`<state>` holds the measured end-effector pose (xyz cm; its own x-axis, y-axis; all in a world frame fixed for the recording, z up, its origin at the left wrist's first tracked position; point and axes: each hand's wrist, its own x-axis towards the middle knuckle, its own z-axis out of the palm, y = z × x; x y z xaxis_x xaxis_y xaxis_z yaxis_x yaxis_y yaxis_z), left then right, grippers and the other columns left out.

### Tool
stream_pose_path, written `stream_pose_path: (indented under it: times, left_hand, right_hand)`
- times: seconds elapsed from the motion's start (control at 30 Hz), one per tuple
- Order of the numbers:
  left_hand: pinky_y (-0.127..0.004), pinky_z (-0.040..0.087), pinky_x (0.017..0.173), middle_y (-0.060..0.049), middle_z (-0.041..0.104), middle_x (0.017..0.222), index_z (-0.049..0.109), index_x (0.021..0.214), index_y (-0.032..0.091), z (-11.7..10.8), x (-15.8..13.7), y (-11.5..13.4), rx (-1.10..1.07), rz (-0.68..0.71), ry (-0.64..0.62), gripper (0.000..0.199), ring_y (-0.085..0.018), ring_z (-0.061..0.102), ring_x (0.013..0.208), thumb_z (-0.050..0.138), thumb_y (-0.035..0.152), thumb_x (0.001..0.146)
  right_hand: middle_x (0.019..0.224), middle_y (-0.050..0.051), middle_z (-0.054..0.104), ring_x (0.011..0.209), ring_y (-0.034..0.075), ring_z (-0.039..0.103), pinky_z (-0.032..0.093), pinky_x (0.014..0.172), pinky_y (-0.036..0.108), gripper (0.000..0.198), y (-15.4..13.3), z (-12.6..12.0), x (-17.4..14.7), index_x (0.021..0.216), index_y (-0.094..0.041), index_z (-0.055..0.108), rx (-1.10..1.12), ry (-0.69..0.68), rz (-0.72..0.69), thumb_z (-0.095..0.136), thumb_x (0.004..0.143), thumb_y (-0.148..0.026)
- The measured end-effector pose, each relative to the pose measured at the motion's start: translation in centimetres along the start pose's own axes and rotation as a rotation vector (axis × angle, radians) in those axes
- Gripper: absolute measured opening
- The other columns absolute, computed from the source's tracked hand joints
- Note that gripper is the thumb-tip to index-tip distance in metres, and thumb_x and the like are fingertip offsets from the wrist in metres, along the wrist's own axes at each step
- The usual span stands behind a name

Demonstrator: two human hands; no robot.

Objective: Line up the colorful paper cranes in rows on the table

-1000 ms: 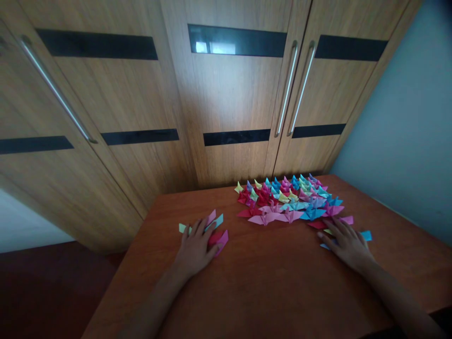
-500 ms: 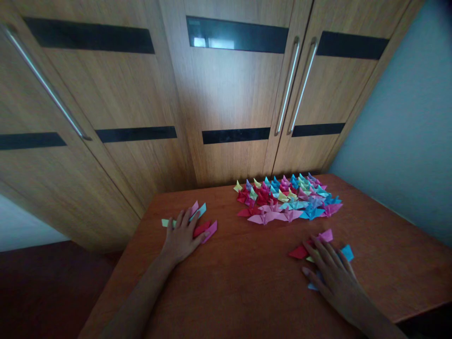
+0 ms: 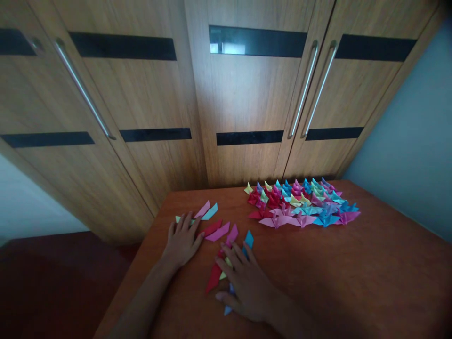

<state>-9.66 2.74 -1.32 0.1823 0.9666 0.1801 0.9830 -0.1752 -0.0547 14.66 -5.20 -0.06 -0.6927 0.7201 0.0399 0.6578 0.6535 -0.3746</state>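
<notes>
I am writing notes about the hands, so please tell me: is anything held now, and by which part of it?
Nothing looks gripped: the left hand and right hand lie palm-down over folded papers on the table.

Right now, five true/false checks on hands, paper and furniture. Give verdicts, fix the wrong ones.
1. The left hand lies over folded paper pieces. True.
2. The right hand grips a door handle. False: it lies over folded paper pieces on the table.
3. Origami birds stand grouped toward the table's far edge. True.
4. Every piece by the left hand is blue. False: pink and red show too.
5. The wardrobe doors are shut. True.
</notes>
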Motion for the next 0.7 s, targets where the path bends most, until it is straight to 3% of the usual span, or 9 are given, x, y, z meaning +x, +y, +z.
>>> stream_pose_path:
  times: [0.2,0.33,0.47,0.7]
  left_hand:
    - [-0.053,0.021,0.106,-0.011,0.031,0.149,0.036,0.141,0.024,-0.2,-1.4,-1.9,-0.029,-0.054,-0.044,0.055,-0.031,0.025,0.136,0.033,0.048,0.091]
    - [-0.054,0.022,0.106,-0.011,0.031,0.149,0.039,0.139,0.024,0.1,-1.3,-2.2,-0.068,-0.086,-0.033,0.055,-0.032,0.025,0.136,0.033,0.049,0.091]
    - [-0.054,0.020,0.107,-0.009,0.034,0.148,0.041,0.138,0.025,-0.1,-1.1,-1.9,-0.077,-0.067,0.015,0.053,-0.031,0.025,0.136,0.035,0.049,0.091]
    - [-0.054,0.014,0.109,-0.003,0.025,0.152,0.035,0.140,0.030,-1.0,-1.4,0.4,-0.125,0.137,0.012,0.050,-0.028,0.016,0.139,0.033,0.045,0.093]
  right_hand:
    - [0.151,0.011,0.023,0.139,0.031,0.014,0.007,0.110,0.056,0.067,1.1,0.1,7.8,0.143,-0.022,0.030,-0.045,0.103,-0.028,0.037,0.088,-0.059]
    - [0.152,0.011,0.021,0.139,0.030,0.013,0.009,0.110,0.055,0.069,2.4,0.1,10.7,0.142,-0.021,0.030,-0.069,0.136,-0.012,0.035,0.087,-0.062]
    - [0.151,0.010,0.022,0.138,0.029,0.014,0.010,0.110,0.053,0.069,2.7,0.1,10.5,0.142,-0.022,0.030,-0.060,0.216,0.002,0.036,0.087,-0.063]
    - [0.149,0.009,0.027,0.137,0.029,0.017,0.012,0.111,0.051,0.062,2.7,0.2,7.7,0.139,-0.024,0.036,-0.052,0.263,0.078,0.037,0.088,-0.059]
